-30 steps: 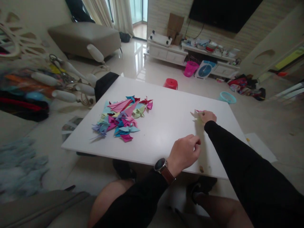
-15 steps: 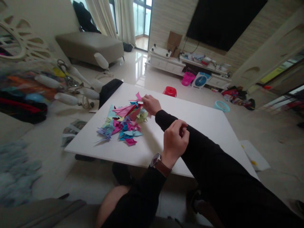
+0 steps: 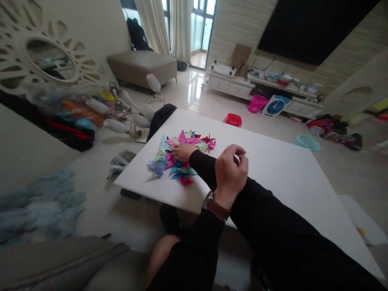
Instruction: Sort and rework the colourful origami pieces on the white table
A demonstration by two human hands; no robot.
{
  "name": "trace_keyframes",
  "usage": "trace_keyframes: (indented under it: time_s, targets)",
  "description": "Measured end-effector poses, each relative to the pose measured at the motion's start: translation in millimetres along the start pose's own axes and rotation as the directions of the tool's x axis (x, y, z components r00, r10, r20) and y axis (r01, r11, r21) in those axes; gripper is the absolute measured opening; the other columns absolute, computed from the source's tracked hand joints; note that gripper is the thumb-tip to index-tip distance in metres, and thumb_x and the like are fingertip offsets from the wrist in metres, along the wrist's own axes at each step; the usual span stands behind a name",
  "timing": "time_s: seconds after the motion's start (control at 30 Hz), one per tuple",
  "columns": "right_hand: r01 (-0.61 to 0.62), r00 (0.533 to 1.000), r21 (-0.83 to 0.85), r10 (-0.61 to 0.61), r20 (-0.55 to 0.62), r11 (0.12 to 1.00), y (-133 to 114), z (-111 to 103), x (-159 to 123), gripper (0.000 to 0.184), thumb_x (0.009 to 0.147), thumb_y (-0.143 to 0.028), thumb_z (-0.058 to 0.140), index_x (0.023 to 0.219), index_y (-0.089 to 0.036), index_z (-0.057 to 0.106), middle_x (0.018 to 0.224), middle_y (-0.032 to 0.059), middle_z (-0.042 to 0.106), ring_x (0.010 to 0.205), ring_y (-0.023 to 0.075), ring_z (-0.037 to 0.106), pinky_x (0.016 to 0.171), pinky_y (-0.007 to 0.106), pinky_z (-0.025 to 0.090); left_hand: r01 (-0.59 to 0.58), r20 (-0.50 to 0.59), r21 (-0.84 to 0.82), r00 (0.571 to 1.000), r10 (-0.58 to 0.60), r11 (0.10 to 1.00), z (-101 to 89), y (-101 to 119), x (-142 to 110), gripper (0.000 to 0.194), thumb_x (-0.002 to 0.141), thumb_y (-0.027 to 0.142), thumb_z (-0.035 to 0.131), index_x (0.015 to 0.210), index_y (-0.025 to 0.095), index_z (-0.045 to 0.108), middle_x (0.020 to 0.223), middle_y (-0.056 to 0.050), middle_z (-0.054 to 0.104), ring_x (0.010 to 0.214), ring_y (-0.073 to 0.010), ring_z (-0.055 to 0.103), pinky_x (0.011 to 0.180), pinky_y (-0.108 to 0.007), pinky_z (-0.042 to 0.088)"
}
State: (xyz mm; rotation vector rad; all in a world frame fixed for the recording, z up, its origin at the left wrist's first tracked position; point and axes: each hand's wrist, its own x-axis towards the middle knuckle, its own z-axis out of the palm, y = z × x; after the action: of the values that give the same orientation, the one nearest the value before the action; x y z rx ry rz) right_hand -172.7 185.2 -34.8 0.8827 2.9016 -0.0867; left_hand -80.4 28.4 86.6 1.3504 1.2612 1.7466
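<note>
A heap of folded paper cranes [image 3: 185,180] in pink, blue, purple and pale green lies on the left part of a white table [image 3: 273,165]. Over the middle of this heap is my right hand [image 3: 183,152], palm down, fingers stretched out and touching the papers; its fingertips are partly lost among them. A pink crane [image 3: 182,138] stands just beyond that hand. My left hand [image 3: 232,171], with a brown-strapped watch [image 3: 216,206] on its wrist, hovers above my right forearm. Its fingers are curled in, and nothing shows between them.
A red bucket or stool [image 3: 233,120] is on the floor behind the table. Farther back are a pink basket [image 3: 257,104] and a low white cabinet [image 3: 228,86]. A lamp with several white shades [image 3: 139,120] lies beyond the table's left edge.
My right hand has come from the heap's far edge, where it had a pink piece at its fingers, back over its middle. The view has shifted left; my left hand keeps its curl.
</note>
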Motion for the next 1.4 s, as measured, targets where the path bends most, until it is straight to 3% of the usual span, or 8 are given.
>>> trace_keyframes:
  time_s: [0.23,0.5,0.67,0.77,0.93,1.03,1.2,1.4]
  targets:
    - [-0.209,0.978,0.023,0.209,0.007,0.978,38,7,-14,0.039,0.099,-0.037,0.052,0.12,-0.009,0.07,0.13,0.0255,0.066,0.123,0.0415,0.059,0.095,0.054,0.049,0.029,0.026,0.0,0.999,-0.029,1.0,-5.6,0,3,0.012,0.084,0.009,0.055,0.083,0.021,0.06,0.08,0.0,0.067,0.065,-0.0115,0.056,0.063,-0.025,0.046]
    - [0.057,0.997,0.293,-0.041,-0.058,0.954,9,0,-17,0.04,0.11,-0.042,0.039,0.131,-0.02,0.064,0.133,0.0098,0.066,0.118,0.0192,0.062,0.105,0.033,0.045,0.0,0.071,-0.01,0.997,0.0,1.0,6.2,2,-4,0.013,0.084,0.008,0.055,0.081,0.021,0.058,0.08,0.001,0.067,0.065,-0.0108,0.056,0.064,-0.025,0.047]
    - [-0.247,0.942,0.161,0.276,-0.191,0.955,16,-10,-41,0.037,0.105,-0.039,0.045,0.127,-0.014,0.063,0.135,0.0202,0.061,0.122,0.0341,0.057,0.104,0.05,0.045,-0.008,0.12,0.05,0.993,0.002,0.999,10.9,-1,-8,0.013,0.086,0.009,0.054,0.083,0.021,0.058,0.082,0.001,0.068,0.066,-0.0106,0.057,0.066,-0.025,0.048]
    - [-0.324,0.917,0.154,0.35,-0.189,0.933,31,-5,-72,0.033,0.102,-0.037,0.05,0.123,-0.016,0.064,0.134,0.0196,0.061,0.118,0.0343,0.058,0.094,0.047,0.049,0.006,0.13,0.032,0.991,-0.011,0.999,12.0,-2,-7,0.012,0.086,0.009,0.054,0.083,0.021,0.058,0.082,0.001,0.068,0.066,-0.0107,0.057,0.066,-0.025,0.048]
    - [-0.27,0.918,0.327,0.345,-0.197,0.905,39,21,-128,0.014,0.095,-0.016,0.055,0.1,-0.015,0.068,0.099,0.0127,0.069,0.088,0.0196,0.063,0.08,0.032,0.047,0.015,0.153,0.034,0.988,-0.02,0.999,14.1,1,-6,0.013,0.085,0.009,0.054,0.083,0.021,0.058,0.082,0.0,0.069,0.068,-0.0119,0.059,0.07,-0.027,0.048]
    - [-0.12,0.932,0.447,0.256,-0.257,0.887,24,35,-145,0.026,0.089,-0.007,0.056,0.108,-0.018,0.069,0.103,0.011,0.07,0.08,0.0162,0.061,0.075,0.03,0.047,0.013,0.164,0.049,0.986,-0.021,0.999,17.2,2,-8,0.014,0.085,0.009,0.055,0.082,0.022,0.059,0.082,0.001,0.07,0.066,-0.0121,0.058,0.07,-0.028,0.048]
    - [-0.035,0.97,0.46,0.141,-0.197,0.887,-6,39,-137,0.041,0.089,-0.016,0.066,0.13,-0.019,0.063,0.122,0.0098,0.069,0.098,0.0195,0.063,0.082,0.03,0.046,-0.013,0.187,0.056,0.982,0.003,0.998,26.0,-4,-13,0.014,0.086,0.009,0.055,0.084,0.021,0.06,0.083,0.001,0.071,0.065,-0.0114,0.058,0.065,-0.026,0.046]
    - [-0.108,0.943,0.55,0.261,-0.207,0.828,-12,34,-130,0.014,0.093,-0.016,0.057,0.096,-0.017,0.071,0.087,0.0037,0.071,0.078,0.0154,0.06,0.075,0.027,0.041,-0.011,0.215,0.072,0.977,-0.004,0.997,33.4,-9,-14,0.012,0.086,0.011,0.056,0.083,0.021,0.061,0.081,0.001,0.07,0.064,-0.0112,0.058,0.065,-0.026,0.045]
